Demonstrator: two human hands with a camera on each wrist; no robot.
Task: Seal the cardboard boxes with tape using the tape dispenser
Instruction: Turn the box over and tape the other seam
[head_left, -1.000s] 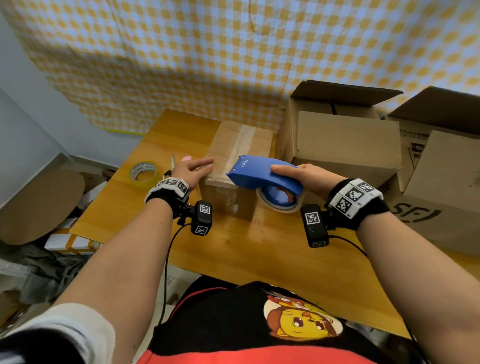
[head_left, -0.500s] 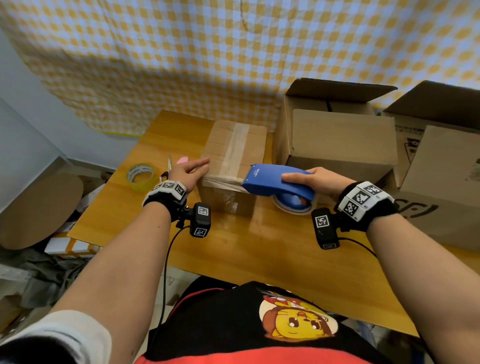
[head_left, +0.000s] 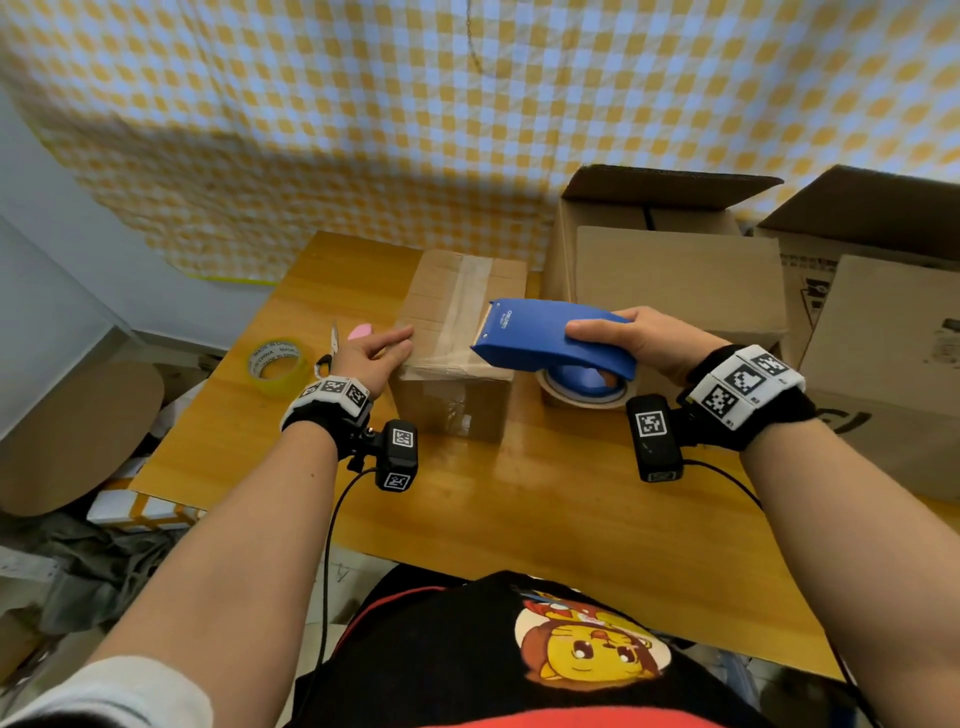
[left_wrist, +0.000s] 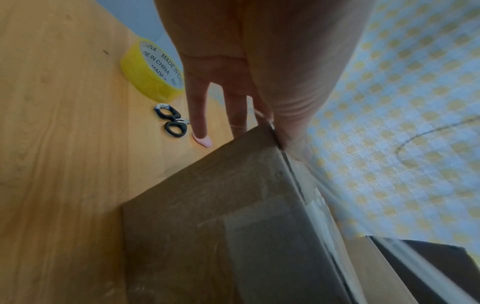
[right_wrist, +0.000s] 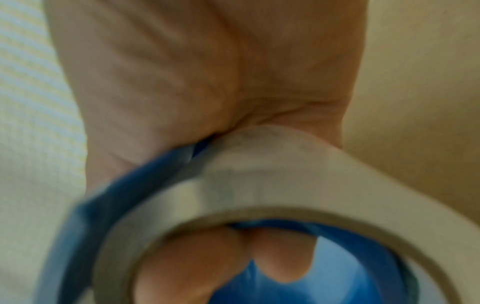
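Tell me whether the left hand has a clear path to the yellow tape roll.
Probably yes: the left hand rests open on the box, and only bare table and small scissors separate it from the yellow tape roll.

Right wrist view blurred, tape roll (right_wrist: 272, 185) cut off below; scissors (head_left: 328, 353) half hidden behind left hand (head_left: 371, 356).

Yellow tape roll (head_left: 274, 365), blk-handled scissors (left_wrist: 172, 122) beside it, wood table (head_left: 519, 499), checked cloth (head_left: 467, 104) behind.

Matt cardboard box (head_left: 457, 332), glossy clear tape (wrinkled), smooth blue plastic dispenser (head_left: 550, 338), varnished wooden table (head_left: 519, 509)
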